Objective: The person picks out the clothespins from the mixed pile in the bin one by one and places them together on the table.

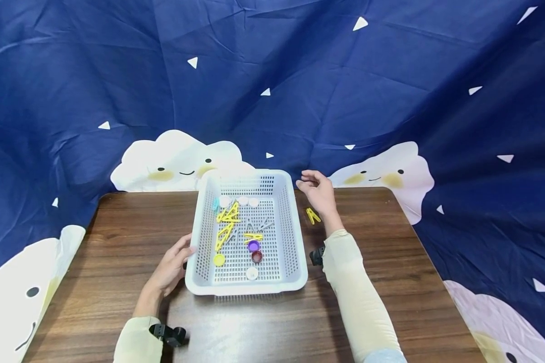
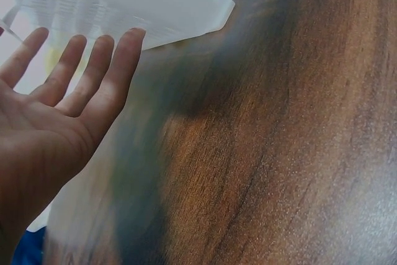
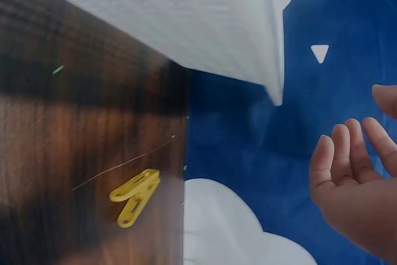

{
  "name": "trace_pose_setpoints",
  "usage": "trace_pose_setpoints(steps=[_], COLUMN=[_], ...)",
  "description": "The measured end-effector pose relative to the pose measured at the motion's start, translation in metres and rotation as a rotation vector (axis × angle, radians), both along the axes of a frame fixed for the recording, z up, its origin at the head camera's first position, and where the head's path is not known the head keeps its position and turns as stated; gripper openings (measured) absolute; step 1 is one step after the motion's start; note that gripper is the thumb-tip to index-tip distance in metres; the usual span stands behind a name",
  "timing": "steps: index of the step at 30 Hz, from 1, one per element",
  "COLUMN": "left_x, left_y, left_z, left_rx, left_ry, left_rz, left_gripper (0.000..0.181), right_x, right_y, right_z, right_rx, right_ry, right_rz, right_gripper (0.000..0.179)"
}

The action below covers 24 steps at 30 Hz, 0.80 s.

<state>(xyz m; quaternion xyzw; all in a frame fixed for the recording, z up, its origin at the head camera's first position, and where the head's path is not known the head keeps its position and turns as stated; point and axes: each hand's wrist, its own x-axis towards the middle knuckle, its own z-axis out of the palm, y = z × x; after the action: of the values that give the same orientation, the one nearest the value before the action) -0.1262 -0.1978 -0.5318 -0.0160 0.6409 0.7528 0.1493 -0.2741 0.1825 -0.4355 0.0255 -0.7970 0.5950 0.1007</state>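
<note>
A white perforated plastic basket (image 1: 247, 290) stands in the middle of the table. Inside it lie several yellow clothespins (image 1: 224, 236) and grey clothespins (image 1: 266, 224), along with bottle caps: a purple cap (image 1: 253, 246), a dark red cap (image 1: 257, 257), a yellow cap (image 1: 219, 259) and several white ones. My left hand (image 1: 170, 267) has its fingertips against the basket's left side, fingers spread and loosely bent in the left wrist view. Beyond the basket's right wall my right hand (image 1: 319, 194) hovers with relaxed fingers, holding nothing. Below it, a yellow clothespin (image 3: 136, 197) lies on the table.
The brown wooden table (image 1: 381, 242) reaches back to a dark blue cloth (image 1: 272, 75) with clouds and white triangles. A teal item (image 1: 215, 205) sits by the basket's left wall. A thin strand (image 3: 124, 162) lies near the loose clothespin.
</note>
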Motion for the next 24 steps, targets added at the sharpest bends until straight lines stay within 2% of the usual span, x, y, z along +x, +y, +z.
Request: trace_pose_setpoints(steps=[10,12,17,19,24], left_x=[0.000,-0.001,0.000,0.001,0.001], left_y=[-0.001,-0.001,0.000,0.000,0.001], left_z=[0.001,0.002,0.004,0.004,0.003], left_rx=[-0.007,-0.013,-0.013,-0.010,-0.016], left_ry=[-0.016,-0.016,-0.019,-0.020,-0.022], left_rz=[0.014,0.013,0.000,0.001,0.012], left_gripper=[0.052,0.052,0.053,0.053,0.052], right_x=[0.001,0.007,0.006,0.000,-0.001], right_y=[-0.018,-0.021,-0.026,-0.027,-0.037], right_z=[0.007,0.019,0.025,0.017,0.014], right_rx=[-0.023,-0.022,-0.022,-0.038,-0.086], right_ry=[0.026,0.021,0.015,0.032,0.019], right_rz=[0.040,0.050,0.054,0.047,0.057], right_gripper=[0.032,0.032,0.032,0.031,0.032])
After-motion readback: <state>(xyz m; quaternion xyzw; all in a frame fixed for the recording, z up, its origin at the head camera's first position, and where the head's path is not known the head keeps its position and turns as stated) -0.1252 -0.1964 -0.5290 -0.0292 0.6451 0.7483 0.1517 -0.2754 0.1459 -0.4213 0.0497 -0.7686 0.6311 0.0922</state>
